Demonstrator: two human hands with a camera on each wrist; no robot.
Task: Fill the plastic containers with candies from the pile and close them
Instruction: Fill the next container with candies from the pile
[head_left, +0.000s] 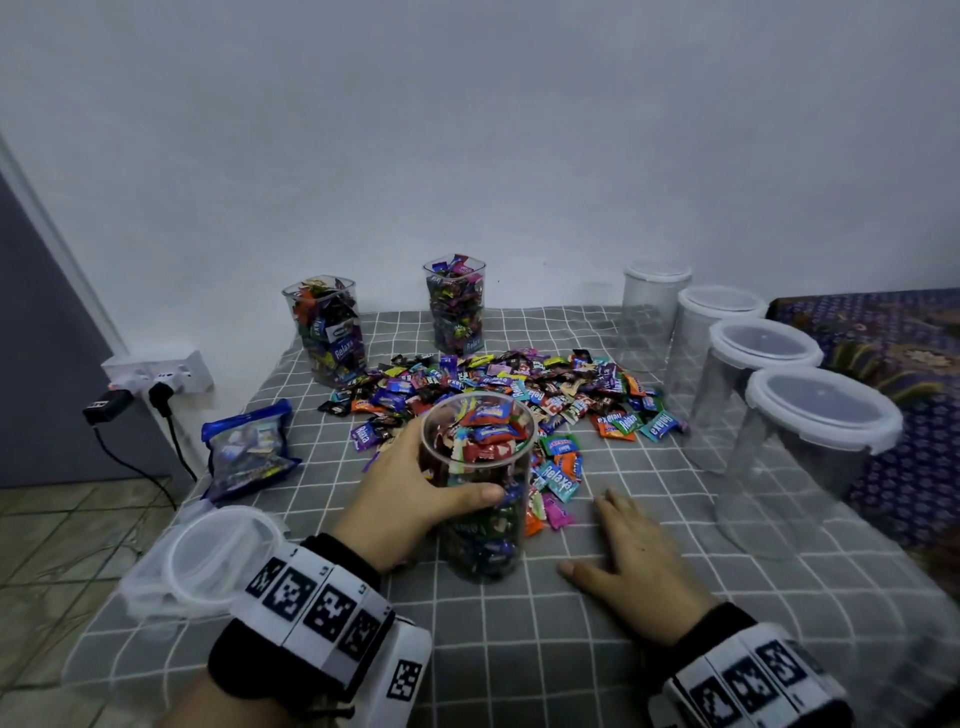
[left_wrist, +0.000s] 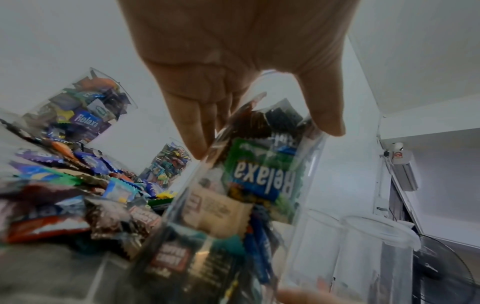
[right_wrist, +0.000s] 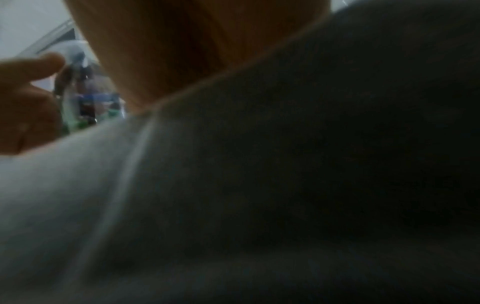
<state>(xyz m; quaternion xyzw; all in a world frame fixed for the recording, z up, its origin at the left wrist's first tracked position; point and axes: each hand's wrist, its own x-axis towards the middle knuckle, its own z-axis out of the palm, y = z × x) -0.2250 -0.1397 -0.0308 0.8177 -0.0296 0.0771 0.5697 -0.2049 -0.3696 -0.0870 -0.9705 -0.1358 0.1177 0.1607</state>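
A clear plastic container (head_left: 480, 488) packed with wrapped candies stands lidless at the table's middle front. My left hand (head_left: 415, 493) grips its upper wall, thumb across the front, fingers behind; the left wrist view shows the same container (left_wrist: 246, 195) under that hand (left_wrist: 233, 61). The candy pile (head_left: 519, 389) spreads just behind it. My right hand (head_left: 639, 561) rests flat on the checked cloth to the container's right, fingers straight. The right wrist view is dark, mostly cloth (right_wrist: 285, 185). A loose lid (head_left: 218, 551) lies at the front left.
Two filled, lidless containers (head_left: 330, 332) (head_left: 457, 304) stand at the back near the wall. Several empty lidded containers (head_left: 800, 447) line the right side. A blue candy bag (head_left: 249, 452) lies at the left edge, beside a wall socket (head_left: 161, 376) with plugs.
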